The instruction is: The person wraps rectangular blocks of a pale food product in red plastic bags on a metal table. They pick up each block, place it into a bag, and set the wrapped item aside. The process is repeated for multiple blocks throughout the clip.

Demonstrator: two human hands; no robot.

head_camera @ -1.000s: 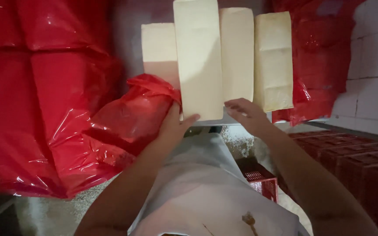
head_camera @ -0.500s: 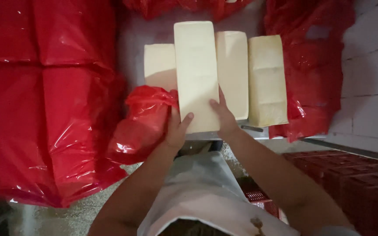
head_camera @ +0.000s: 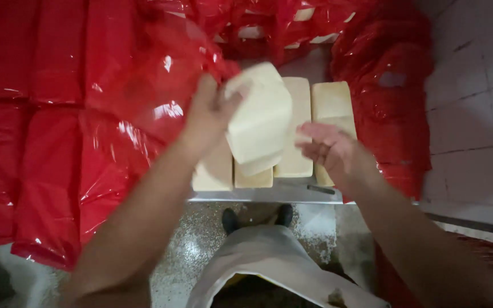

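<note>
**Block lifted off the row**

Since the earlier frame, the left hand (head_camera: 209, 111) has raised one pale block (head_camera: 258, 117), fingers closed round its top end, tilted above the other blocks (head_camera: 295, 128) at the metal tray's front edge (head_camera: 269, 197). Right hand (head_camera: 329, 149) hovers open, empty, beside it. Red plastic sheeting (head_camera: 87, 114) lies left.

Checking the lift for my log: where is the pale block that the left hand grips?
In the head view the lifted pale block sits at centre, tilted in the left hand, above the row of pale blocks on the metal table, left of the open right hand.
</note>
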